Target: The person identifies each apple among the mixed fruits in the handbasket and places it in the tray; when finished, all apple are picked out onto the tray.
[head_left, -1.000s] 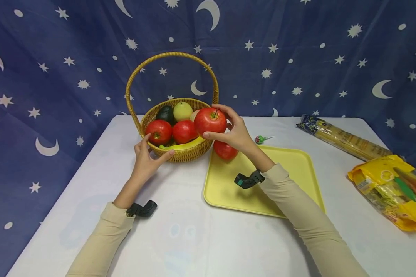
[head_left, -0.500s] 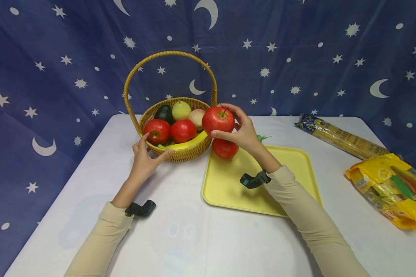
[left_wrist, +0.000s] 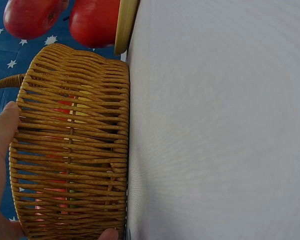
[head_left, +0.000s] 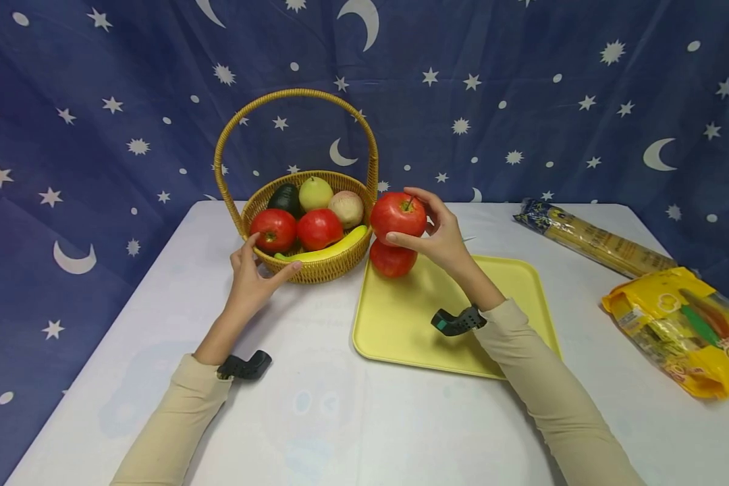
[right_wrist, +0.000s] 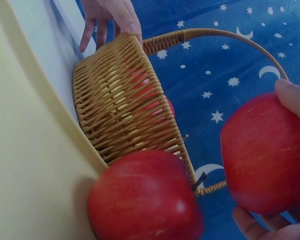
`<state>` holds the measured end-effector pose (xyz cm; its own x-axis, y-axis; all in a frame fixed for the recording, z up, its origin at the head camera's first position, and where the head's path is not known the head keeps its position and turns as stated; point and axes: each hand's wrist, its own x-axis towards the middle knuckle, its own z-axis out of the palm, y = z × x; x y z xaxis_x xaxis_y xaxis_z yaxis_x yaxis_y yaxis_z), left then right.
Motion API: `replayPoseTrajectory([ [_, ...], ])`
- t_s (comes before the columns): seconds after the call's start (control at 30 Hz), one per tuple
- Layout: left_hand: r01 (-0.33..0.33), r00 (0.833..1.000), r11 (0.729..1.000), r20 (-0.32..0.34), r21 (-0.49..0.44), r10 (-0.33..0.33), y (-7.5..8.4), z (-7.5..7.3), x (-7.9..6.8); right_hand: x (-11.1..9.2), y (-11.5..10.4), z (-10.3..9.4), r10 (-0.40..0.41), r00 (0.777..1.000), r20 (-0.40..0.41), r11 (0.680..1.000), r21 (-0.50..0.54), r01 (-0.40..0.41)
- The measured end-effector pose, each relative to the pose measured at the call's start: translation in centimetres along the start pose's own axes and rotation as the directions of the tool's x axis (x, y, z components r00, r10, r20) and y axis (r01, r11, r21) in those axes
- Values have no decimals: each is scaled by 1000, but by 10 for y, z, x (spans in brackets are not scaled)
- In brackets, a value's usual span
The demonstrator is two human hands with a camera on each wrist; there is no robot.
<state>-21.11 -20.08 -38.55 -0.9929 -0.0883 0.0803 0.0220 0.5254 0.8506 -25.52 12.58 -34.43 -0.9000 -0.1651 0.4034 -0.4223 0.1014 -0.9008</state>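
In the head view my right hand [head_left: 442,241] holds a red apple [head_left: 396,214] between thumb and fingers. Beneath it, a second red apple [head_left: 392,263] sits at the back left corner of the yellow tray [head_left: 413,337]; the held one overlaps it in the head view, while the right wrist view shows a gap between them. My left hand [head_left: 248,282] grips the wicker basket [head_left: 325,272] at its front left, thumb on the rim in the left wrist view [left_wrist: 12,117]. Inside lie two red apples [head_left: 319,229], a banana [head_left: 334,250], a pear [head_left: 315,193], an avocado [head_left: 286,200] and a pale round fruit [head_left: 347,208].
A long clear packet of noodle-like sticks [head_left: 601,239] lies at the back right. Nearer on the right is a yellow snack bag [head_left: 680,331]. The basket's tall handle [head_left: 296,92] arches over the fruit. A starry blue cloth [head_left: 522,81] hangs behind the white table [head_left: 279,418].
My right hand has carried its apple rightward, away from the basket and over the apple on the tray, uncovering the pale round fruit. My left hand stays on the basket.
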Motion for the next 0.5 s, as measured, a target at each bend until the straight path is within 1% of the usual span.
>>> replayPoseTrajectory([
  [0.27,-10,1000,1000,0,2,10,1,-1,0,-2,0,-10,15,999,-34,1000,7,-15],
  [0.5,-4,1000,1000,1,6,4,0,-1,0,-2,-3,-20,24,999,-39,1000,4,-24],
])
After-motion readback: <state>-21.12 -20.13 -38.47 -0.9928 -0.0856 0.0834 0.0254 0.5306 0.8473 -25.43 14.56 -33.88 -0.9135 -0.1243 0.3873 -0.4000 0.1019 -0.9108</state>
